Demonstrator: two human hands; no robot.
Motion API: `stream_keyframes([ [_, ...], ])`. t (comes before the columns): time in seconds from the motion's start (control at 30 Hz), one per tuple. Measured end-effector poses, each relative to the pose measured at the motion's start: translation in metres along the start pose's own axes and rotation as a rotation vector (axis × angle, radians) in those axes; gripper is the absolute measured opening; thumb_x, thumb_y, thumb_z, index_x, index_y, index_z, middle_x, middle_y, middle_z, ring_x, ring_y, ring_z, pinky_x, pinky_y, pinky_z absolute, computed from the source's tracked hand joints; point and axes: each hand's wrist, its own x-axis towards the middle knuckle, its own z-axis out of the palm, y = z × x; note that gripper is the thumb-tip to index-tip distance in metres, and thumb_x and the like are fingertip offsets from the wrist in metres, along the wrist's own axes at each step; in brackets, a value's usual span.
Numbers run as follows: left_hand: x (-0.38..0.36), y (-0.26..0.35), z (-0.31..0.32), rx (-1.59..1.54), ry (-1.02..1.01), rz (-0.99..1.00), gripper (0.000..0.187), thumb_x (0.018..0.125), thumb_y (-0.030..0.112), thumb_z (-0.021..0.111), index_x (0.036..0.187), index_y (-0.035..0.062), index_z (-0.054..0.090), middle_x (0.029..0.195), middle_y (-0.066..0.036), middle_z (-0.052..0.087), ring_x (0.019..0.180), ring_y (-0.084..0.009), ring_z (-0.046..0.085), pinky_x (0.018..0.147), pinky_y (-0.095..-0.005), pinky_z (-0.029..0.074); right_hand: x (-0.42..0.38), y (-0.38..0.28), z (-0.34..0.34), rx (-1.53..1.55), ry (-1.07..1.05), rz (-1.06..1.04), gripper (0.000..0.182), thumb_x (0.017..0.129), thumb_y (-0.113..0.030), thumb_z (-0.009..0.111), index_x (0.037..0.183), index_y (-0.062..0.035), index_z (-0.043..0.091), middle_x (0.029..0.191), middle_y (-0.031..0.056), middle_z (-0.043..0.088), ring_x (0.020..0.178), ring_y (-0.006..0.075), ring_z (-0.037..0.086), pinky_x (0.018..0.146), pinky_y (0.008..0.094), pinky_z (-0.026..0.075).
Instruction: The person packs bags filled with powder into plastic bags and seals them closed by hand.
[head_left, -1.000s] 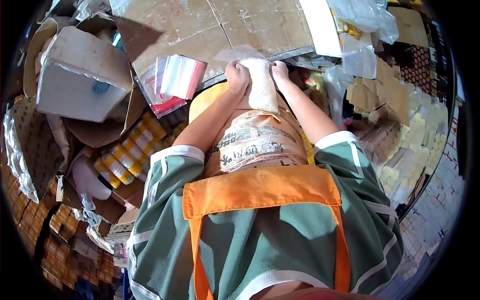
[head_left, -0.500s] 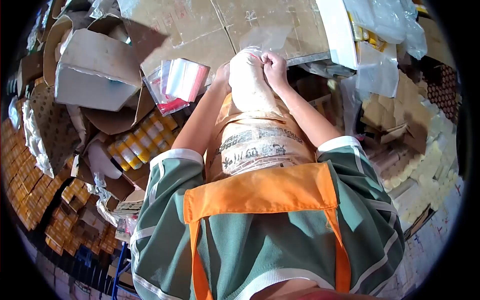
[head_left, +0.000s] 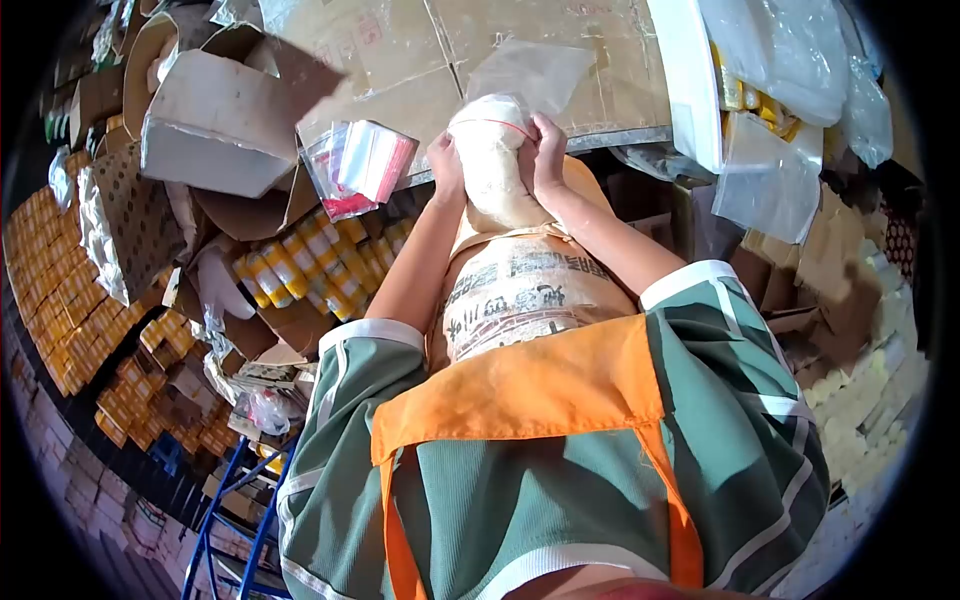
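Note:
A clear plastic bag filled with pale powdery material stands upright in front of me, its loose top flaring above a red zip line. My left hand presses its left side and my right hand grips its right side near the top. Below the bag a sack with printed characters rests against my orange apron.
Flattened cardboard covers the work surface ahead. A stack of red-edged zip bags lies to the left, beside an open white carton. Yellow tubes fill a box lower left. Clear plastic bags hang at right.
Both hands have lifted the filled bag higher and stood it more upright; the view has shifted left, showing more of the stacked yellow boxes and a blue frame.

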Motion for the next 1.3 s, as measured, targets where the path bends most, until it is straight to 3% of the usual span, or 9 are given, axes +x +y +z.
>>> stream_keyframes([
  [0.2, 0.003, -0.005, -0.004, -0.057, -0.257, -0.141, 0.038, 0.096, 0.012, 0.036, 0.13, -0.0033, 0.046, 0.121, -0.019, 0.057, 0.107, -0.0291, 0.059, 0.092, -0.0413, 0.049, 0.002, 0.0, -0.003, 0.547, -0.203, 0.265, 0.026, 0.082, -0.006, 0.044, 0.059, -0.0091, 0.031, 0.061, -0.0018, 0.032, 0.057, 0.0122, 0.032, 0.052, 0.0285, 0.027],
  [0.37, -0.021, 0.019, 0.005, 0.365, -0.129, 0.242, 0.038, 0.088, 0.015, 0.059, 0.122, -0.0018, 0.056, 0.112, -0.014, 0.064, 0.102, -0.0209, 0.061, 0.089, -0.0337, 0.048, 0.015, -0.014, -0.008, -0.637, -0.121, -0.705, 0.015, 0.071, 0.004, 0.055, 0.07, -0.0068, 0.044, 0.069, 0.0107, 0.052, 0.063, 0.0321, 0.054, 0.052, 0.0393, 0.043],
  [0.57, -0.02, 0.004, -0.005, 0.323, -0.074, 0.254, 0.035, 0.081, 0.013, 0.068, 0.111, -0.0028, 0.06, 0.108, -0.012, 0.066, 0.099, -0.0173, 0.061, 0.086, -0.0303, 0.047, 0.017, -0.014, 0.003, -0.542, -0.187, -0.784, 0.011, 0.075, 0.006, 0.053, 0.08, -0.0046, 0.051, 0.093, 0.014, 0.062, 0.075, 0.0371, 0.06, 0.063, 0.0384, 0.05],
  [0.7, -0.011, -0.014, -0.017, 0.094, -0.1, 0.1, 0.022, 0.086, 0.006, 0.055, 0.105, -0.0035, 0.062, 0.097, -0.011, 0.068, 0.091, -0.0172, 0.063, 0.081, -0.0301, 0.049, 0.009, 0.049, -0.01, -0.526, -0.123, -0.388, 0.012, 0.075, 0.007, 0.05, 0.079, -0.0035, 0.052, 0.091, 0.0134, 0.063, 0.074, 0.0289, 0.059, 0.066, 0.0339, 0.046],
  [0.8, -0.015, -0.014, -0.033, 0.411, -0.012, 0.19, 0.022, 0.087, 0.0, 0.047, 0.103, -0.0048, 0.062, 0.095, -0.01, 0.068, 0.086, -0.0153, 0.063, 0.077, -0.0288, 0.05, 0.029, 0.137, -0.026, 0.283, -0.191, 0.733, 0.013, 0.081, 0.005, 0.055, 0.093, 0.0027, 0.06, 0.093, 0.0035, 0.064, 0.078, 0.0139, 0.056, 0.068, 0.0302, 0.047],
  [0.97, -0.032, 0.041, -0.032, -0.287, -0.151, -0.569, 0.027, 0.09, 0.003, 0.044, 0.112, -0.0064, 0.057, 0.103, -0.011, 0.066, 0.091, -0.0186, 0.063, 0.081, -0.0317, 0.05, 0.006, 0.079, -0.016, 0.029, -0.541, 0.394, 0.026, 0.095, -0.015, 0.048, 0.113, 0.002, 0.056, 0.099, 0.0085, 0.063, 0.082, 0.0141, 0.063, 0.071, 0.0278, 0.054],
  [1.17, 0.022, -0.039, -0.062, 0.391, -0.472, -0.298, 0.026, 0.093, 0.01, 0.048, 0.112, -0.0037, 0.059, 0.106, -0.009, 0.065, 0.1, -0.0184, 0.062, 0.085, -0.0319, 0.051, 0.032, 0.09, -0.013, 0.232, -0.441, 1.011, 0.036, 0.098, -0.031, 0.042, 0.115, -0.0047, 0.058, 0.097, 0.0063, 0.065, 0.078, 0.0135, 0.064, 0.071, 0.0314, 0.055],
  [1.23, 0.028, -0.02, -0.069, 0.038, -0.45, -0.784, 0.034, 0.095, 0.025, 0.044, 0.114, -0.0004, 0.058, 0.1, -0.012, 0.064, 0.088, -0.0216, 0.064, 0.069, -0.0327, 0.055, 0.025, 0.062, -0.01, 0.199, -0.423, 1.257, 0.037, 0.099, -0.034, 0.04, 0.116, -0.0063, 0.058, 0.097, 0.0062, 0.066, 0.076, 0.0143, 0.064, 0.071, 0.0323, 0.056],
  [1.3, 0.036, 0.002, -0.058, 0.378, -0.595, -0.769, 0.029, 0.092, 0.023, 0.047, 0.094, -0.0006, 0.064, 0.075, -0.009, 0.062, 0.063, -0.0167, 0.06, 0.053, -0.0269, 0.049, 0.017, 0.049, -0.015, -0.167, -0.559, 0.902, 0.027, 0.096, -0.018, 0.045, 0.112, 0.0004, 0.058, 0.094, 0.0098, 0.067, 0.072, 0.0156, 0.066, 0.064, 0.0262, 0.055],
])
